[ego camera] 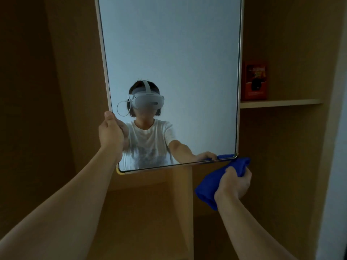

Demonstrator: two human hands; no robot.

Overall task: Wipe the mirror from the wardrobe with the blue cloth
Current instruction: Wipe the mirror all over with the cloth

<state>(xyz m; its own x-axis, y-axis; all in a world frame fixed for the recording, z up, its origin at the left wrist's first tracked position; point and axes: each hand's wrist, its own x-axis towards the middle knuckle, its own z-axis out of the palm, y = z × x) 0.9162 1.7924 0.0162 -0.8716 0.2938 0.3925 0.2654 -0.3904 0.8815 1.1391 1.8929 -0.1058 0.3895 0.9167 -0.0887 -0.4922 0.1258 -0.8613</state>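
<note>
Wooden wardrobe panels (281, 147) filled the background, with a shelf (279, 103) at the right that bore a red box (255, 80). We held the mirror (169, 53) upright before the wardrobe, tilted slightly. Our left hand (110, 134) gripped its left edge low down, thumb along the frame and fingers curled behind. Our right hand (234, 182) was closed round the bunched blue cloth (206, 190), whose upper end touched the mirror's lower right corner — below the glass proper. We judged the mirror stiff, smooth and fragile, fairly heavy for one hand; it was best taken by the frame edge, never by the glass face, where fingers would leave marks. The cloth looked soft and light — easily folded into a pad. We judged that wiping pressure on the far corner could twist the pane in the single grip.
</note>
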